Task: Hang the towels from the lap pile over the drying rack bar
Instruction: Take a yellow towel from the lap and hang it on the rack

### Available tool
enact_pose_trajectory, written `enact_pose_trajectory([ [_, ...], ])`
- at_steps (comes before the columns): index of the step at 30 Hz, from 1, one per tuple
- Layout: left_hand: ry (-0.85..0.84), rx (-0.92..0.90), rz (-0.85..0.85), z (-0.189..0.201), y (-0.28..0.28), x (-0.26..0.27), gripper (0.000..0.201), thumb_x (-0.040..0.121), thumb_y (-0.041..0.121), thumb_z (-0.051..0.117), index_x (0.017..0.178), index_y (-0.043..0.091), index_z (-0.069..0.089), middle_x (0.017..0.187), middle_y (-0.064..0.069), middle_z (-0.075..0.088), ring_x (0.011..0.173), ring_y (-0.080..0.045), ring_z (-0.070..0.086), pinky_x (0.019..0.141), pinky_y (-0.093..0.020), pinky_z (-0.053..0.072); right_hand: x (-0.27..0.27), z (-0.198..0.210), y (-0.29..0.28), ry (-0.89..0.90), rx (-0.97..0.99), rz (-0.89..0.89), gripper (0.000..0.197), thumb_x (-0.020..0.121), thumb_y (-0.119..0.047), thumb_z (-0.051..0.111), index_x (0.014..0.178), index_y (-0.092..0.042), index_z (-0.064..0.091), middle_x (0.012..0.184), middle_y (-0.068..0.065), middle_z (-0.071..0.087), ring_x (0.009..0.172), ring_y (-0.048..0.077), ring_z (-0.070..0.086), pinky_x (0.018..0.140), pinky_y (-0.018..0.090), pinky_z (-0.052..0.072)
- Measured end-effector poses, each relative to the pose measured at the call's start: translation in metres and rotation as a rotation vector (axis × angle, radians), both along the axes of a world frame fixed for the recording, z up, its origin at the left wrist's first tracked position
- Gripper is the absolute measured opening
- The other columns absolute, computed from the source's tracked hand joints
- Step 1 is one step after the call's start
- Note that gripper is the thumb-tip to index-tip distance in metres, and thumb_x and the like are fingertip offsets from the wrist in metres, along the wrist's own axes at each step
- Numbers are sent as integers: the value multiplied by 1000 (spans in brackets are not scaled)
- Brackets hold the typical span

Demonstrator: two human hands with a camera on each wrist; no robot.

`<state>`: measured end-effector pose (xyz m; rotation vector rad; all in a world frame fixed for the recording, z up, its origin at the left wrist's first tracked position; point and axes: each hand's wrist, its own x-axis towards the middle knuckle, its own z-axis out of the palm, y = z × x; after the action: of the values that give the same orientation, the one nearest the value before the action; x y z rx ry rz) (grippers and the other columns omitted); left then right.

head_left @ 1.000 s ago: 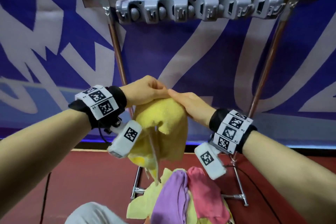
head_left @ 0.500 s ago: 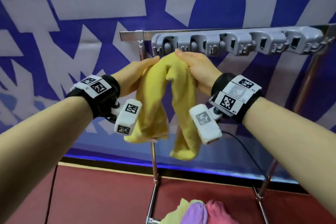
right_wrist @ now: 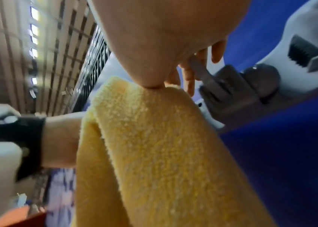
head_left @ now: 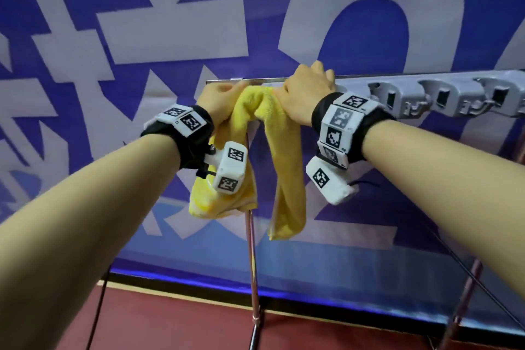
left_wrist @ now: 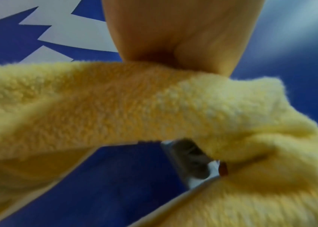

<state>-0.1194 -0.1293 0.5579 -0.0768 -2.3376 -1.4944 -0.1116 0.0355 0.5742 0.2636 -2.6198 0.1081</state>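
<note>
A yellow towel [head_left: 278, 150] is held up at the left end of the drying rack bar [head_left: 355, 78]. My left hand [head_left: 220, 99] grips its top left part, and my right hand [head_left: 308, 94] pinches its top right part at the bar. Two bunched ends of the towel hang down below my wrists. In the left wrist view the yellow towel [left_wrist: 115, 107] stretches under my left hand [left_wrist: 173, 46], with the bar's end [left_wrist: 191, 165] just beneath it. In the right wrist view my right hand [right_wrist: 160, 73] pinches the yellow towel [right_wrist: 164, 153] beside the bar.
A row of grey clip holders [head_left: 443, 98] fills the bar to the right of my hands. Copper-coloured rack legs [head_left: 251, 264] run down to the red floor [head_left: 199, 327]. A blue and white banner [head_left: 170, 37] covers the wall behind.
Both hands have lifted the yellow towel higher, from chest height up to the bar's left end. The view has tilted up, so the lap pile has left the frame.
</note>
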Motion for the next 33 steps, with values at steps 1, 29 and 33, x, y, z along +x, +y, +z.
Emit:
enact_pose_trajectory([
  [1, -2, -41, 18, -6, 3, -4, 42, 88, 51, 55, 77, 11, 66, 74, -7, 58, 66, -17, 50, 63, -30, 44, -3, -4, 0, -18, 10, -9, 53, 98, -44, 25, 112, -12, 64, 120, 9, 52, 120, 31, 36, 99, 43, 28],
  [29, 27, 105, 117, -77, 21, 26, 31, 97, 31, 41, 101, 9, 63, 94, -3, 62, 81, -14, 54, 69, -29, 46, 11, -18, -2, -40, 282, -10, 31, 95, -37, 42, 110, -19, 63, 130, 6, 54, 133, 32, 26, 113, 56, 9],
  [33, 65, 55, 122, -74, 24, 38, 28, 99, 31, 36, 108, 16, 58, 106, 1, 59, 97, -16, 53, 86, -35, 45, 19, -21, -4, 18, 270, -44, 36, 96, -36, 43, 122, -17, 59, 142, 8, 43, 138, 31, 22, 115, 54, 7],
])
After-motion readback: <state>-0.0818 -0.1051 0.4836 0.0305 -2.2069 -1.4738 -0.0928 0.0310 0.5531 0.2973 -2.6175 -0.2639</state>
